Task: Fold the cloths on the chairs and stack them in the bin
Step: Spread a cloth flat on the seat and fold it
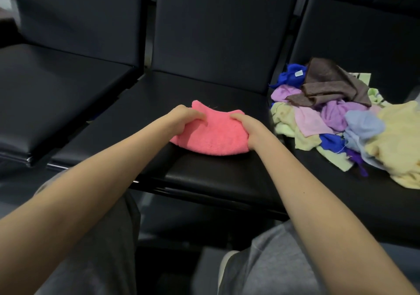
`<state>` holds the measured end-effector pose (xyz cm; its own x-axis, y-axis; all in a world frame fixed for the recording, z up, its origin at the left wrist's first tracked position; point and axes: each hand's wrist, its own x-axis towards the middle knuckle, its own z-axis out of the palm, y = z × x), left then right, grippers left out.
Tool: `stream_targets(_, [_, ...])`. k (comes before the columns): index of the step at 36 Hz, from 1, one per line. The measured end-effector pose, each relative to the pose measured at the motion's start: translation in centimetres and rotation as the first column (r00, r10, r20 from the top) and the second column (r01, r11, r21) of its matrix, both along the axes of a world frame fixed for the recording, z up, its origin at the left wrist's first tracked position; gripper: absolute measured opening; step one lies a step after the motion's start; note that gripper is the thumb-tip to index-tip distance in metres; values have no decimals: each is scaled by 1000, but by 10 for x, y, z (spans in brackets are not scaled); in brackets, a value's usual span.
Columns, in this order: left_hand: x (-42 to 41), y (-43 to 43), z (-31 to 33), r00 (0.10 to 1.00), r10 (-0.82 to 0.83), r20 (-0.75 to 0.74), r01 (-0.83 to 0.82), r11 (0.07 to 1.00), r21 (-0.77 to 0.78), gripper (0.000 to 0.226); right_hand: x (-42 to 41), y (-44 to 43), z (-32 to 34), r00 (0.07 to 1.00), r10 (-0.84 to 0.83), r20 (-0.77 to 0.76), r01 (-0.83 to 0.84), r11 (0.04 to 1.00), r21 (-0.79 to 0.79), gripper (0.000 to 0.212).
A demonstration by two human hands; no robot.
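Two grips work one cloth in the head view: the left grip (189, 120) and the right grip (248, 131) each curl their fingers over the top of the pink cloth (209, 139), so both are clamped on it, one at each end. The cloth lies between them on the middle chair seat (227, 181). It is already doubled into a thick pad, with a rounded edge on the near side and a loose corner poking up beyond the left grip. Holding both ends probably keeps the layers lined up while the fold is pressed or the pad is lifted. To the right of the right grip, apart from the pink cloth, a pile of cloths (329, 113) sprawls unfolded on the next chair seat (322, 188), which leaves the working seat free. To the left of the left grip, a third chair seat (56, 90) offers room to swing that way. Dark padding runs from both grips to the seat's front edge. No bin shows, so where the pad must go cannot be told.
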<state>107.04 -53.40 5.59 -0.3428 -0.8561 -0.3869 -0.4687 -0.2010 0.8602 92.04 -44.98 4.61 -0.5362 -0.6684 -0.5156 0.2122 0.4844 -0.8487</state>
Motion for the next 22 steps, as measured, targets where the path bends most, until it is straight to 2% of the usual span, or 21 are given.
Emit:
stream_targets(3, [3,8,6,995,-64,-77,81,970,231,27,2,12,3,999,32,30,-31,998,-47,21])
stream_targets(6, [3,12,8,972,-52,-228,109,963,245,20,1,27,9,998,32,63,-22,989,-149,14])
stream_targets(8, [2,14,10,934,-16,-357,119,956,270,29,-3,39,17,995,15,95,7,975,-223,13])
stream_targets(11, [-3,21,16,877,-45,-478,225,918,325,41,-13,58,27,996,-10,83,34,955,-295,10])
stream_targets(13, [-9,31,20,871,-89,-483,274,904,328,31,-21,73,32,999,-16,42,28,953,-301,8])
stream_targets(16, [-23,53,30,884,-164,-437,313,903,294,17,-37,100,36,999,-34,3,33,953,-302,18])
stream_targets(19, [-45,79,39,880,-249,-404,355,910,213,27,-54,130,42,998,-64,-16,55,940,-338,9])
stream_targets(22, [-69,106,49,849,-306,-431,411,895,173,41,-70,167,52,995,-94,23,95,915,-393,12])
